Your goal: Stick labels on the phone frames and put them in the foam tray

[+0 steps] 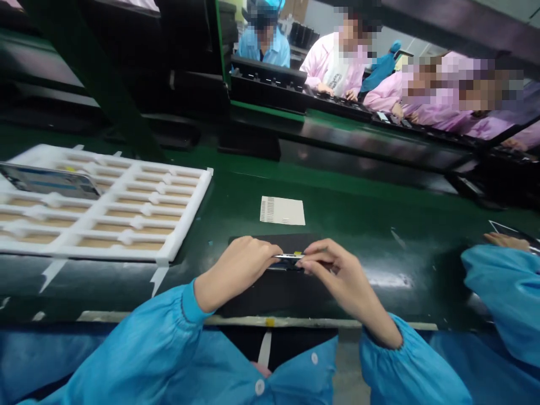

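My left hand point(240, 267) and my right hand point(340, 275) grip a thin phone-like panel point(289, 256) between them. It is seen nearly edge-on, with a pale rim and a small yellow tab on its top edge. The left fingers close on its left end; the right thumb and fingers pinch its right end. Both palms are turned inward, so most of the panel's face is hidden. Beneath lies a black mat point(270, 298). Just beyond the mat is a white label sheet point(283, 211) with rows of small printed marks.
A white slotted foam tray point(192, 216) stands at the left, with a metallic phone-like panel point(50, 181) leaning in it. At the right edge a co-worker's blue sleeve point(502, 275) reaches onto the green bench point(417, 247). Several people work along the line beyond.
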`<state>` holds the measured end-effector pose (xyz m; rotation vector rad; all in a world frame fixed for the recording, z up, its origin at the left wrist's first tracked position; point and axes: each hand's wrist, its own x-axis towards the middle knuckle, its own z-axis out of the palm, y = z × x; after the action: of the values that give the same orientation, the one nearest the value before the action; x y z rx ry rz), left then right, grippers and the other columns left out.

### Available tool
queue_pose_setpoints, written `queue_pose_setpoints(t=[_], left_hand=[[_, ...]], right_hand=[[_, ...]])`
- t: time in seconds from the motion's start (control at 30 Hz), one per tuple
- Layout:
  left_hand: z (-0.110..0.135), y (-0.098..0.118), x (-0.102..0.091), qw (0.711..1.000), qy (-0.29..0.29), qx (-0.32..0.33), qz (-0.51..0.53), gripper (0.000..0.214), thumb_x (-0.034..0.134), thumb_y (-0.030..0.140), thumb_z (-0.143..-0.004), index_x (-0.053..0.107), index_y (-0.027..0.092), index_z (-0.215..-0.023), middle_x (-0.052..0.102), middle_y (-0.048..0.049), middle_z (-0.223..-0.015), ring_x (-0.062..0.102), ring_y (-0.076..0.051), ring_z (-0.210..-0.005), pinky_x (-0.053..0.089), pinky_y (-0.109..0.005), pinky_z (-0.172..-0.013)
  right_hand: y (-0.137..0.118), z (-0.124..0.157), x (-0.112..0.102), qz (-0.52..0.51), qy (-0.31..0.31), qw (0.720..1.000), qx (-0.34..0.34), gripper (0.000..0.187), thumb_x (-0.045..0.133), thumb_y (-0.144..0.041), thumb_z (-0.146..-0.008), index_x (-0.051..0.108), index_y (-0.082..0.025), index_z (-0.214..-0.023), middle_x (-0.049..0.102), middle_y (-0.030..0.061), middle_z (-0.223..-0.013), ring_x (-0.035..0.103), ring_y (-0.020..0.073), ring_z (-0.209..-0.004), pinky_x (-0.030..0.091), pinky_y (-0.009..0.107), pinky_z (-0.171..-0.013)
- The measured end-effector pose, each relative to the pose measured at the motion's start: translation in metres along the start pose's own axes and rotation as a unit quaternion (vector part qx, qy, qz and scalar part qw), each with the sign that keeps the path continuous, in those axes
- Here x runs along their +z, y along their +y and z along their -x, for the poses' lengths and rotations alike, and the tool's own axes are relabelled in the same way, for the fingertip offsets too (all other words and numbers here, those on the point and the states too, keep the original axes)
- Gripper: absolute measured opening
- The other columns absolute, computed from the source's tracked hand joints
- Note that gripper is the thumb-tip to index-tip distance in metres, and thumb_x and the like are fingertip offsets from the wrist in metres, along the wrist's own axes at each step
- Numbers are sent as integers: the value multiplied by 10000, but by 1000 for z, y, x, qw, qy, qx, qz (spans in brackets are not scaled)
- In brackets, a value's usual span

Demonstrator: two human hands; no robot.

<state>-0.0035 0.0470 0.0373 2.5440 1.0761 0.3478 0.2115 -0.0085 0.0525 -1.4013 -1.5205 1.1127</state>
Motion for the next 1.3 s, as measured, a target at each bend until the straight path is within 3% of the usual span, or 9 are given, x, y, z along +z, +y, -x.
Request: queue_pose_setpoints(t=[0.17,0.3,0.4,0.6,0.77,1.07,1.3], left_hand=[[9,2,18,994,92,43,45,265,554,350,-963,654,261,-1192,736,-25,-1115,701,-216,-985,519,-311,-854],[12,2,20,977,145,110,112,168,549,311,-973,697,248,-1022,742,7,-1098,690,-160,-1032,497,-275,-919],[12,4,20,972,174,106,113,141,550,255,-974,686,225,-992,753,6,-1036,697,-151,-999,500,-279,-899],[9,9,27,966,239,62,79,111,594,265,-952,686,203,-952,763,-1,-981,715,-159,-910,524,-297,-852],[1,13,32,968,243,59,29,125,588,259,-955,692,191,-941,770,-7,-968,725,-174,-857,531,-313,-805],[1,17,32,967,246,64,10,106,597,241,-949,687,188,-931,769,7,-943,722,-164,-815,521,-295,-776],[2,28,21,976,196,75,-56,151,526,230,-983,665,178,-956,763,-9,-960,718,-196,-803,510,-319,-722]], right_hand=[[7,4,12,97,-5,995,-11,99,610,-237,-892,535,-276,-943,744,-33,-836,707,175,-782,489,281,-684],[6,5,17,97,-7,995,-27,94,593,-237,-900,519,-284,-934,725,-45,-802,693,168,-727,456,265,-620],[5,10,18,70,-3,997,-32,58,593,-256,-909,539,-275,-903,719,-39,-807,687,161,-711,455,259,-604],[26,14,12,116,132,980,-91,56,605,-236,-898,579,-258,-854,715,23,-1035,662,196,-901,490,308,-708],[48,10,12,113,143,974,-134,92,585,-184,-906,595,-262,-859,706,20,-970,651,197,-926,521,340,-811],[59,9,13,105,142,954,-244,144,572,-92,-921,623,-226,-938,689,31,-939,654,165,-894,537,315,-814],[63,10,13,148,122,939,-286,282,516,-16,-924,671,-208,-1061,665,73,-978,637,169,-910,547,320,-790]])
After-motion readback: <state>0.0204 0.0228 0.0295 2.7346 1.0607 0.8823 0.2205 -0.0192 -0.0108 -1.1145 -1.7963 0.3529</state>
